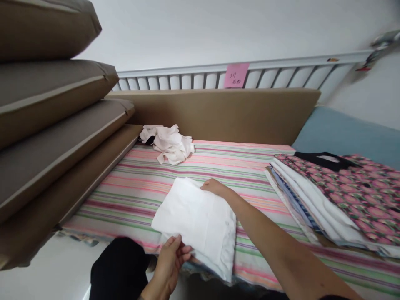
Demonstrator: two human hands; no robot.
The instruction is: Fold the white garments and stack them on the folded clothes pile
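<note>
**A folded white cloth [200, 216] lay flat on a striped cover [125, 200]**

The folded white cloth sat near the front edge of the striped cover, and the two hands were apart, one at each side of it. The right hand [214, 186] reached across and pinched the far edge between thumb and fingers. The left hand [173, 258] was at the near edge, palm turned up and fingers loosely bent; whether it gripped the fabric could not be told. A black-clad knee [120, 264] showed beside the left hand.

Farther back lay a rumpled white heap [171, 143] with a dark patch at its left end. To the right was a stack of folded fabrics [331, 216], topped by a pink floral garment [353, 196] with a black neckband. Thick brown-and-grey cushions [62, 139] were piled on the left, and a long brown pad [218, 112] stood upright along the back. Behind it, a pink note [236, 76] with handwriting hung on a white radiator [186, 80]. A blue surface [343, 129] filled the far right corner.
</note>
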